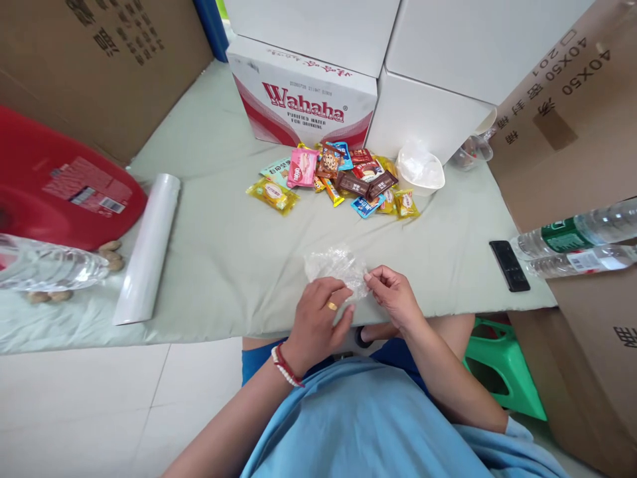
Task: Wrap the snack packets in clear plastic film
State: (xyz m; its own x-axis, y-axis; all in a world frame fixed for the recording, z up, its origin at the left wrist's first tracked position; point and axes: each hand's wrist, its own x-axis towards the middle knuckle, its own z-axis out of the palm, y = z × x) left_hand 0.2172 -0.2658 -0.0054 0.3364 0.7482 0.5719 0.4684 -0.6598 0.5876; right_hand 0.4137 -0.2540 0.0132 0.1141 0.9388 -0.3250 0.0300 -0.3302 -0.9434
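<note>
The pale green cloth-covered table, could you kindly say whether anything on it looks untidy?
Nothing looks spilled, but the colourful wrapped snacks overlap in a jumble before the red-and-white cardboard carton, and the thin clear plastic film, pinched by the right hand, is crumpled, not flat.

red jug (54, 219): cut, left edge | clear plastic (331, 262): partly behind left hand (317, 315) | jug label (87, 186): illegible

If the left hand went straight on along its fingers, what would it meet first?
The left hand would likely meet the crumpled clear plastic first, right in front of it; depth is hard to judge, so it might skim over it toward the right hand.
</note>
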